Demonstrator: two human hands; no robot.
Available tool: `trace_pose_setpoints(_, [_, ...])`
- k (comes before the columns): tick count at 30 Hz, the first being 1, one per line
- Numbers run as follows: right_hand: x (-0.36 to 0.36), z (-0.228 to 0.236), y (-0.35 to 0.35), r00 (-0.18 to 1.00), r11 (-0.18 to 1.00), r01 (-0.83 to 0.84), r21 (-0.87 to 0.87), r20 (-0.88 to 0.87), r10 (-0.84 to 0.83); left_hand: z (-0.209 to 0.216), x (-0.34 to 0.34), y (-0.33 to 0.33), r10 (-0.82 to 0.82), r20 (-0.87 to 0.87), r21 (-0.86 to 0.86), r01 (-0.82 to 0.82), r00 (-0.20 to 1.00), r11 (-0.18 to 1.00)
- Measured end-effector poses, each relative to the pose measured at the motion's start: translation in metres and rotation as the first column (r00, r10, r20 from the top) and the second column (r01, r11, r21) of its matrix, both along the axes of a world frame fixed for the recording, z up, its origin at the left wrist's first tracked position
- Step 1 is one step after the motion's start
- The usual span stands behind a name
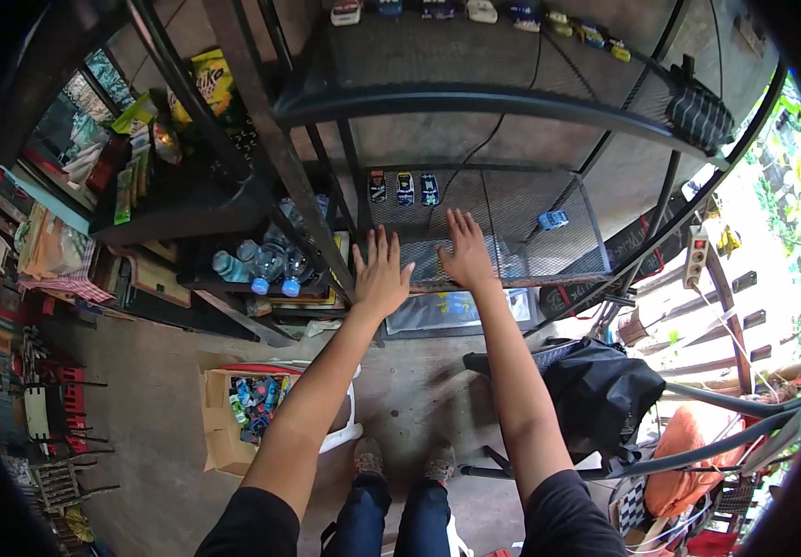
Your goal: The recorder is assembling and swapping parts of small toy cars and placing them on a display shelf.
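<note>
Both my arms reach forward to a black mesh shelf. My left hand is open over the shelf's left front part, fingers stretched and thumb out. My right hand is open a little to its right, fingers pointing away from me. A small patch of colour shows beside its thumb, too unclear to name. Beyond my hands stand three toy cars side by side: a dark one, a blue-and-white one and a blue one. Another light-blue toy car sits at the shelf's right.
Several toy cars, including a white one, line the upper shelf. An open cardboard box of toy cars stands on the floor. Plastic bottles fill the left rack. A black bag rests on a chair at right.
</note>
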State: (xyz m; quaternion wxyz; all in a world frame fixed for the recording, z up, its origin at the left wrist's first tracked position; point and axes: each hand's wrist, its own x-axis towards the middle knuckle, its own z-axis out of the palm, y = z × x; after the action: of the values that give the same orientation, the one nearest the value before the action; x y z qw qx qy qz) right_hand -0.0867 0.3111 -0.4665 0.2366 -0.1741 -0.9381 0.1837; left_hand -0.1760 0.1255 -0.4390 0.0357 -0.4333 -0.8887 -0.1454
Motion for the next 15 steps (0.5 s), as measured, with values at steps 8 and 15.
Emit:
trace_pose_setpoints(8, [0.064, 0.049, -0.057, 0.889, 0.996, 0.053, -0.073, 0.457, -0.014, 0.046, 0.035, -0.035, -0.039, 0.309, -0.248, 0.120, 0.950, 0.961])
trace_pose_setpoints(15, [0.114, 0.125, -0.088, 0.893, 0.951, 0.014, -0.308, 0.431, 0.127, 0.124, 0.069, -0.070, -0.150, 0.402, -0.193, 0.243, 0.903, 0.951])
